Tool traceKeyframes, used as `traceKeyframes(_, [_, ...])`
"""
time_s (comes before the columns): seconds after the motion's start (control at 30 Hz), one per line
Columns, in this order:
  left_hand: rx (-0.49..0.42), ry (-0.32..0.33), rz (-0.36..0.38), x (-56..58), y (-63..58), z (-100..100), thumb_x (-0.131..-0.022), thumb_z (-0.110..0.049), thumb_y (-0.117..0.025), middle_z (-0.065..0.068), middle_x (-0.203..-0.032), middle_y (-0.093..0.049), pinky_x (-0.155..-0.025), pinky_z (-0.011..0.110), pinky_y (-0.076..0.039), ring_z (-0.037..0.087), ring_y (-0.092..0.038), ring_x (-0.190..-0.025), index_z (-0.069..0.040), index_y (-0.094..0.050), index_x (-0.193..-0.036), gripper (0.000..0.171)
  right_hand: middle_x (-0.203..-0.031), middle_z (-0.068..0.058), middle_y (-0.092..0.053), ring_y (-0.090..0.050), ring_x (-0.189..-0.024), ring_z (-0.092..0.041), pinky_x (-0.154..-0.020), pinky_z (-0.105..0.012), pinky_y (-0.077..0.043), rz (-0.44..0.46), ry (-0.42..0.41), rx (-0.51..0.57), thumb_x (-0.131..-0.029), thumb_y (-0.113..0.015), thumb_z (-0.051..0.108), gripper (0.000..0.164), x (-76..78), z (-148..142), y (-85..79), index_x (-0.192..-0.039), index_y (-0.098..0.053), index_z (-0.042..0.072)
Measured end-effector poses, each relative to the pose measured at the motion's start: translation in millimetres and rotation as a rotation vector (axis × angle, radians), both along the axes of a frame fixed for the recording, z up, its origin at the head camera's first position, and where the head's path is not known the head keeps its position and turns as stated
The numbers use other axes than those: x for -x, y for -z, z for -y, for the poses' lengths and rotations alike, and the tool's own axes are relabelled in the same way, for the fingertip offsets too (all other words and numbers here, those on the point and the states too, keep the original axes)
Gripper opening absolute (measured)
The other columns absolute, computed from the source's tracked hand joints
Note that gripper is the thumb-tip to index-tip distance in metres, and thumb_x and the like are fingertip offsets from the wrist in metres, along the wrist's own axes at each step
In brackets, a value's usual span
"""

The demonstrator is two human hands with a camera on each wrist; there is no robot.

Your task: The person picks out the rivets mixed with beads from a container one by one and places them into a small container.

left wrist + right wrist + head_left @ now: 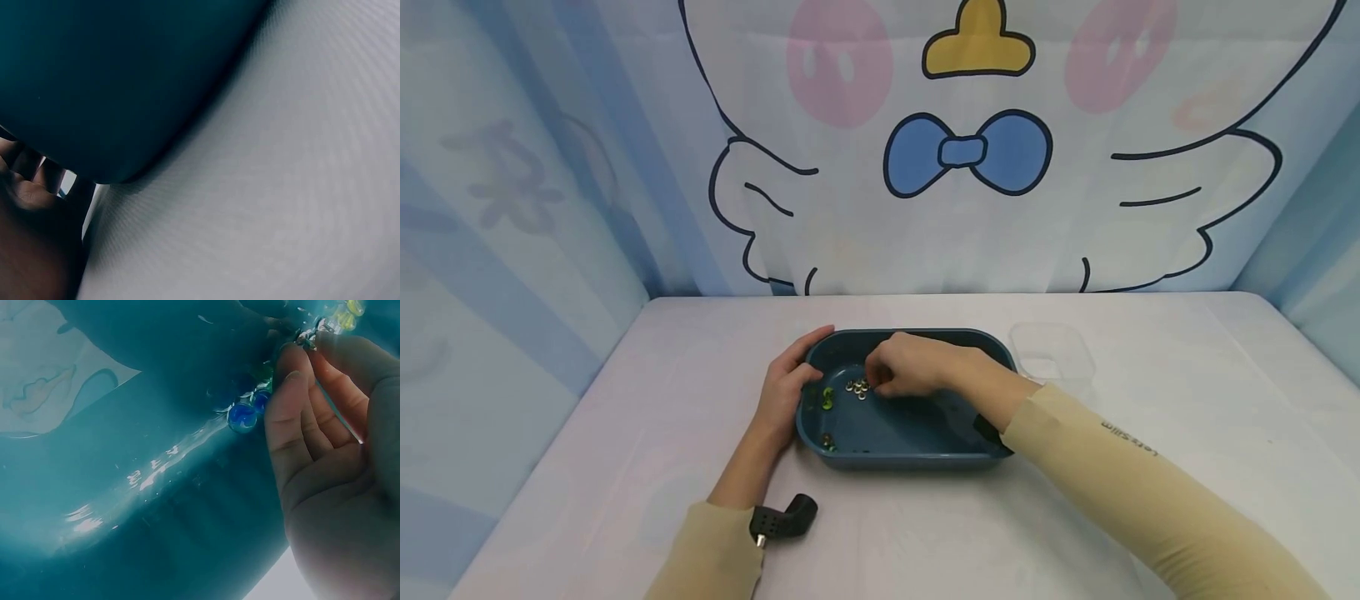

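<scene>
A dark teal tray [917,461] stands on the table, tilt not clear. My left hand [784,387] grips its left end, thumb over the rim and fingers along the outside. Inside the tray, the right hand [910,364] reaches down with curled fingers. In the right wrist view, thumb and forefinger pinch at a small silvery piece [306,339], partly hidden by the fingertips. Several small silvery ring-like pieces [857,387] lie just left of that hand. Green marbles [827,398] sit near the tray's left wall. A blue marble [242,417] shows beside the fingers.
A clear plastic box [1052,350] stands right of the tray, towards the back. More small marbles [828,442] lie in the tray's near left corner. White cloth covers the table [1187,433]; a printed curtain [970,233] hangs behind it.
</scene>
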State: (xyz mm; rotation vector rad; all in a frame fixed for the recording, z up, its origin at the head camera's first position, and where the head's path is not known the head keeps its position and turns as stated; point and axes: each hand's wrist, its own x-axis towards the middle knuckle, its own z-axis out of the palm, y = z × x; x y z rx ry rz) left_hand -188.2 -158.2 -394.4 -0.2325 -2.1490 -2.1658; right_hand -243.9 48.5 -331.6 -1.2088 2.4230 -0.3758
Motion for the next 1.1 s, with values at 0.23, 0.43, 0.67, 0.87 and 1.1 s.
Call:
traceKeyframes(0.23, [0.011,-0.007,0.000,-0.3,0.4,0.7,-0.082,0.007,-0.042,0.011,-0.151,-0.047,-0.116,0.042,-0.026,0.020,-0.039,-0.141,-0.001,-0.051,-0.146,0.065,-0.083,0.005,-0.063,-0.057,-0.073,-0.010,-0.070,-0.026,-0.049,-0.003,-0.038,0.009,-0.096,-0.067,0.012,0.004,-0.7,1.6,1.3,-0.095,-0.071,0.011])
traceKeyframes(0.43, [0.004,-0.008,0.008,-0.7,0.9,0.4,-0.082,0.007,-0.042,0.010,-0.152,-0.047,-0.116,0.042,-0.026,0.020,-0.039,-0.140,-0.001,-0.051,-0.146,0.064,-0.081,0.006,-0.062,-0.056,-0.072,-0.010,-0.069,-0.026,-0.049,-0.012,-0.044,0.004,-0.095,-0.068,0.011,0.005,-0.8,2.1,2.6,-0.092,-0.071,0.013])
traceKeyframes(0.67, [-0.007,-0.003,0.010,-0.3,0.7,-0.4,-0.082,0.007,-0.042,0.010,-0.152,-0.047,-0.116,0.041,-0.026,0.020,-0.040,-0.140,-0.001,-0.051,-0.146,0.065,-0.085,0.006,-0.062,-0.057,-0.075,-0.010,-0.071,-0.026,-0.049,0.002,-0.004,0.023,-0.094,-0.069,0.012,0.004,-0.9,-0.1,1.7,-0.098,-0.069,0.011])
traceKeyframes(0.87, [-0.013,0.001,0.005,0.5,0.9,-0.6,-0.082,0.008,-0.042,0.010,-0.151,-0.047,-0.116,0.040,-0.026,0.019,-0.040,-0.140,-0.001,-0.051,-0.146,0.065,-0.088,0.004,-0.063,-0.058,-0.077,-0.011,-0.072,-0.028,-0.050,0.012,0.014,0.031,-0.092,-0.070,0.008,0.011,-1.8,-0.4,-0.4,-0.102,-0.066,0.011])
traceKeyframes(1.1, [-0.012,-0.006,0.004,0.4,0.2,-0.2,-0.082,0.008,-0.042,0.010,-0.151,-0.048,-0.116,0.040,-0.027,0.019,-0.040,-0.139,-0.001,-0.052,-0.145,0.065,-0.086,0.004,-0.063,-0.058,-0.076,-0.011,-0.071,-0.026,-0.050,0.013,0.015,-0.011,-0.091,-0.071,0.008,0.011,-1.2,1.0,0.0,-0.101,-0.070,0.011])
